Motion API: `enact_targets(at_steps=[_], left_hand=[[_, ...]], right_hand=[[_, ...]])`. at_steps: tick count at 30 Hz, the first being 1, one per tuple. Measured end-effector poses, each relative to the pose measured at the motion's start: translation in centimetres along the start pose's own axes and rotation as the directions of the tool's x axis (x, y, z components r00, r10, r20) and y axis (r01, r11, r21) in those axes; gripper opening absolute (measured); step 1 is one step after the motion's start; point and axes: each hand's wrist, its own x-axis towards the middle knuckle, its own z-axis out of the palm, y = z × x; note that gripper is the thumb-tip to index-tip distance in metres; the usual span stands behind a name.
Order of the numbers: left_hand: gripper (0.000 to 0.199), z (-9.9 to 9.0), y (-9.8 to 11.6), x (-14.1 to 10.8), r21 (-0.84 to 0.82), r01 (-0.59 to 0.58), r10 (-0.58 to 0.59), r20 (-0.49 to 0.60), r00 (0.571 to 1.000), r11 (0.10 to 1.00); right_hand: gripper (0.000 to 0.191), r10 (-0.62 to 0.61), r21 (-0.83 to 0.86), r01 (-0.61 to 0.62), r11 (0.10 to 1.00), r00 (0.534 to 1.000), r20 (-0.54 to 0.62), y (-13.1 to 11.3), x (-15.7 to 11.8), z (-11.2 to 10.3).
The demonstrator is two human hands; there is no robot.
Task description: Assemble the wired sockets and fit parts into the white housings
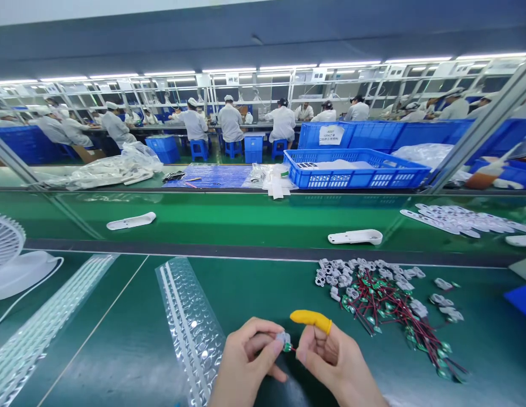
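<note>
Low in the middle of the head view, my left hand (252,359) pinches a small grey plastic housing (282,338) between thumb and fingers. A small green circuit board (287,347) sits against the housing's lower right side. From it a short red wire (293,349) runs to my right hand (331,359), whose thumb and bent fingers close on the wire. The index finger of that hand wears a yellow finger cot (310,320) and points left, clear of the part. Right of my hands lie a pile of green boards with red wires (384,305) and a cluster of grey housings (339,272).
A bubble-wrap strip (190,333) and long white strips (55,322) lie left, near a white fan (17,265). Beyond runs a green conveyor belt (246,220) carrying white shells (355,237). A blue crate (356,178) stands behind it. Several people in white work farther back.
</note>
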Motion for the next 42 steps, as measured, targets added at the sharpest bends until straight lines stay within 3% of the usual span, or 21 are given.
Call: enact_targets(at_steps=[7,10,15,20,25,28,34,39,42], left_hand=[[0.030,0.0,-0.4,-0.1,-0.037,-0.023,0.024,0.019,1.000,0.999],[0.024,0.0,-0.7,-0.3,-0.005,-0.100,0.100,-0.004,0.995,0.995],[0.016,0.1,-1.0,-0.5,0.147,-0.245,0.243,0.028,0.970,0.958],[0.015,0.3,-0.9,-0.7,0.345,-0.342,0.373,-0.024,0.928,0.874],[0.016,0.2,-1.1,-0.5,0.290,-0.153,0.159,0.003,0.987,0.945],[0.015,0.1,-1.2,-0.3,0.197,-0.072,0.068,0.027,0.997,0.978],[0.014,0.2,-1.6,-0.2,0.162,-0.077,0.075,0.019,0.997,0.984],[0.016,0.2,-1.9,-0.2,0.140,-0.098,0.097,0.014,0.995,0.985],[0.017,0.1,-2.0,-0.2,0.104,-0.113,0.116,-0.019,0.993,0.988]], right_hand=[[0.024,-0.030,0.055,0.031,0.998,0.999,-0.025,0.5,0.0,0.0],[0.022,-0.060,0.025,0.061,0.998,0.996,-0.066,0.6,-0.1,0.1],[0.020,-0.084,-0.010,0.083,0.997,0.989,-0.119,0.7,-0.4,0.4],[0.021,-0.068,0.011,0.070,0.998,0.990,-0.121,0.9,-0.3,0.4],[0.022,-0.070,0.019,0.072,0.997,0.992,-0.107,1.2,-0.3,0.4],[0.015,-0.119,-0.109,0.112,0.988,0.991,-0.066,1.4,-0.3,0.2],[0.017,-0.128,-0.422,0.163,0.892,0.986,0.109,1.5,0.1,-0.6],[0.018,-0.073,-0.504,0.110,0.857,0.993,0.093,1.1,0.2,-0.4],[0.013,-0.100,-0.548,0.123,0.827,0.992,0.072,1.6,0.0,-0.1]])
